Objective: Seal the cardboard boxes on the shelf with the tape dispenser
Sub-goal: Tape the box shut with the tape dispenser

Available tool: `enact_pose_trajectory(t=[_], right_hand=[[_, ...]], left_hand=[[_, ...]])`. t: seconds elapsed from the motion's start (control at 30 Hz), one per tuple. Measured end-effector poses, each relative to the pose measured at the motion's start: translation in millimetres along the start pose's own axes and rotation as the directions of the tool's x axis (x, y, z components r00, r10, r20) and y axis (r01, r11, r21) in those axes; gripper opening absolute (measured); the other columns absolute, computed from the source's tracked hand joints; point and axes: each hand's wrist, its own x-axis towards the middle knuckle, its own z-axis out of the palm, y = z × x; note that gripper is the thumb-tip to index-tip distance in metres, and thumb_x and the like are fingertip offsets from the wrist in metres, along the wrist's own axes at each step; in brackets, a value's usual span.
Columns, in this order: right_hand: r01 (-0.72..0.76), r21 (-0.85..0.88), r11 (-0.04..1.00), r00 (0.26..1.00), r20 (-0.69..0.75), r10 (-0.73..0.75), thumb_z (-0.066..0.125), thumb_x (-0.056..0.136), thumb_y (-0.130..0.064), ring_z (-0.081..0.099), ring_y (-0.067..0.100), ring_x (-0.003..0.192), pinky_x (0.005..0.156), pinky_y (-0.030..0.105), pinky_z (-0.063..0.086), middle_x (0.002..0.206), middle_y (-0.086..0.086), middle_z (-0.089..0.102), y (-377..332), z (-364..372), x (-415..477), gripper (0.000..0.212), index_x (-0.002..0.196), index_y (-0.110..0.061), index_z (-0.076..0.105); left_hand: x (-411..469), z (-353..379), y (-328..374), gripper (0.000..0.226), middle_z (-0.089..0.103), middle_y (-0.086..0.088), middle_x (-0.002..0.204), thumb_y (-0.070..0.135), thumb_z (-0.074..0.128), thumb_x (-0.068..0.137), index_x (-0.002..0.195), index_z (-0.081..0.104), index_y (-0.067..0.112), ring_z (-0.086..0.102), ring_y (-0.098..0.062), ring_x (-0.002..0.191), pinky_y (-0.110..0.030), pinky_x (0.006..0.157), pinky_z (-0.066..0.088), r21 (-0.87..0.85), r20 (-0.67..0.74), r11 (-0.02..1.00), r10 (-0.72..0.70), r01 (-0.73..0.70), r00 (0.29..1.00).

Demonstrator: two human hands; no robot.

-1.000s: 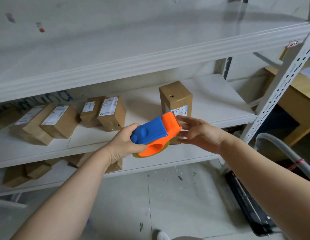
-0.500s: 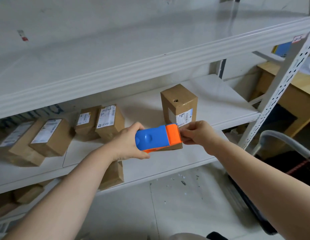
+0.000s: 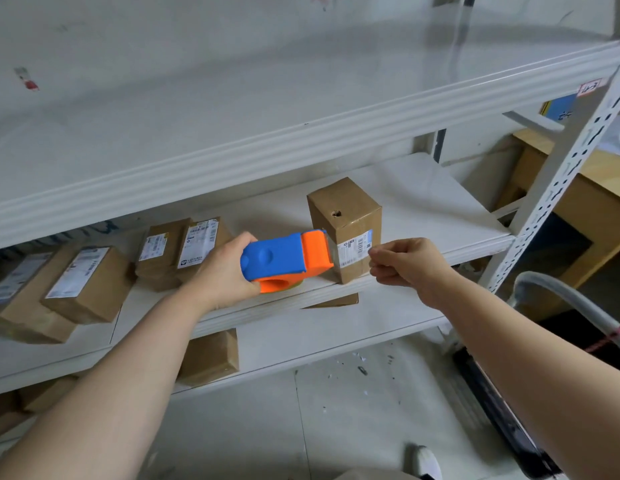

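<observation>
Off to the left of the left hand, the labelled boxes [image 3: 90,289] lie flat on the shelf [image 3: 426,209], none of them touched. The left hand [image 3: 221,271] has its fingers wrapped round the blue body of the tape dispenser [image 3: 284,258] and holds it level, with the orange mouth pointing right, just in front of the shelf's edge.

What has changed lies between the two hands. Half a second ago the right fingertips were up against the orange mouth, picking at the tape's end. Now the hands stand apart, and a faint clear tape strip [image 3: 351,250] appears to run from the mouth across to the right hand. It is hard to make out against the label behind it.

That label belongs to the upright box [image 3: 343,209], which stands on the shelf just behind the gap between the hands, near the front edge and well apart from the flat boxes. The dispenser has also come up nearer this box than it was a second ago.

The right hand [image 3: 409,265] is curled, with thumb and forefinger pinched together on the strip's free end, just right of the box's front corner.

My reading is that the end has been freed and a starting length drawn out. No tape is on the cardboard yet, so sealing this box has not begun. Laying the free end onto it looks like the next step.
</observation>
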Motion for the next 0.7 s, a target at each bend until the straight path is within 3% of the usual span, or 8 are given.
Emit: enact_pose_trajectory(t=[0.1,0.3,0.47,0.57,0.63,0.7], right_hand=[[0.012,-0.055,0.998,0.998,0.062,-0.009,0.068,0.089,-0.022,0.072,0.012,0.068,0.073,0.031,0.059,0.081,0.002,0.075,-8,-6,4,0.011,0.091,-0.012,0.071],[0.078,-0.094,0.992,0.997,0.028,-0.076,0.072,0.084,-0.022,0.068,0.009,0.070,0.067,0.024,0.050,0.077,-0.001,0.074,-14,-6,12,0.008,0.082,-0.015,0.074],[0.082,-0.140,0.987,0.997,0.005,-0.082,0.069,0.085,-0.023,0.057,0.006,0.070,0.065,0.020,0.039,0.079,-0.005,0.072,-13,-8,21,0.013,0.073,-0.018,0.070],[0.114,-0.206,0.972,0.992,-0.020,-0.121,0.069,0.085,-0.024,0.053,0.007,0.064,0.062,0.022,0.040,0.077,-0.007,0.069,-13,-3,23,0.010,0.076,-0.019,0.070],[0.131,-0.166,0.977,0.990,-0.024,-0.137,0.069,0.086,-0.026,0.055,0.005,0.065,0.060,0.020,0.040,0.078,-0.008,0.069,-14,1,24,0.008,0.083,-0.018,0.072],[0.062,-0.065,0.996,0.998,-0.014,-0.063,0.071,0.085,-0.027,0.056,0.001,0.065,0.058,0.016,0.037,0.082,-0.007,0.069,-14,4,23,0.013,0.091,-0.016,0.074]], left_hand=[[5,0,7,0.042,0.055,0.010,0.084,0.009,0.074,0.067,0.097,0.049,0.022,0.053,-0.009,0.076,-0.023,0.059,0.039,-0.043,-0.076,0.999,-0.036,0.033,0.996],[13,-2,13,0.044,0.056,0.008,0.087,0.005,0.070,0.064,0.098,0.049,0.024,0.055,-0.017,0.082,-0.028,0.063,0.041,-0.042,-0.138,0.998,-0.055,0.050,0.989],[13,3,21,0.044,0.054,0.010,0.084,0.008,0.075,0.065,0.098,0.049,0.021,0.052,-0.006,0.075,-0.025,0.058,0.038,-0.065,-0.103,0.995,-0.080,0.074,0.991],[13,7,15,0.043,0.054,0.009,0.084,0.004,0.073,0.066,0.097,0.049,0.021,0.052,-0.011,0.075,-0.024,0.058,0.036,-0.071,-0.110,0.994,-0.086,0.078,0.990],[11,7,10,0.042,0.054,0.007,0.083,0.001,0.071,0.066,0.095,0.048,0.021,0.051,-0.016,0.076,-0.026,0.058,0.036,-0.069,-0.130,0.993,-0.106,0.098,0.986],[9,6,6,0.042,0.054,0.007,0.082,0.003,0.073,0.065,0.095,0.049,0.019,0.051,-0.013,0.075,-0.026,0.057,0.036,-0.072,-0.147,0.990,-0.131,0.121,0.980]])
